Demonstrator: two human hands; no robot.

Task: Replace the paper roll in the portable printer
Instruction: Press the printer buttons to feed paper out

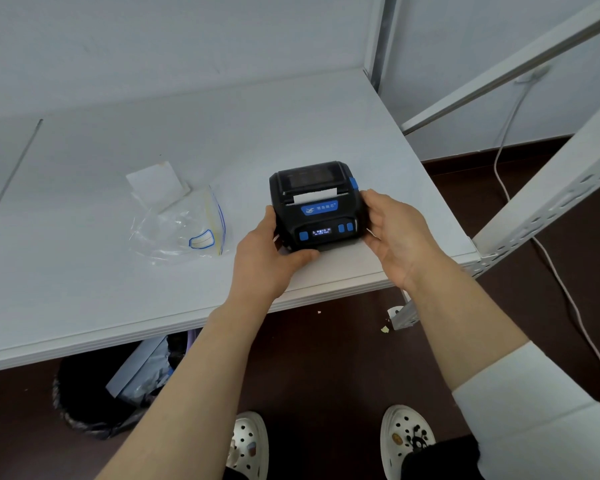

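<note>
The black portable printer (pixel 317 206) with blue buttons and a lit small display sits on the white table (pixel 84 271) near its right front corner. Its lid is closed and a short strip of white paper (pixel 315 196) sticks out of the slot. My left hand (pixel 269 252) grips the printer's left side, thumb under its front edge. My right hand (pixel 395 233) holds its right side, fingers against the casing. The paper roll inside is hidden.
A crumpled clear zip bag (pixel 184 230) with a blue label and a white paper square (pixel 156 183) lie left of the printer. A white metal shelf frame (pixel 548 202) stands at the right, with a cable (pixel 568 299) on the dark floor. A black bin (pixel 94 400) sits under the table.
</note>
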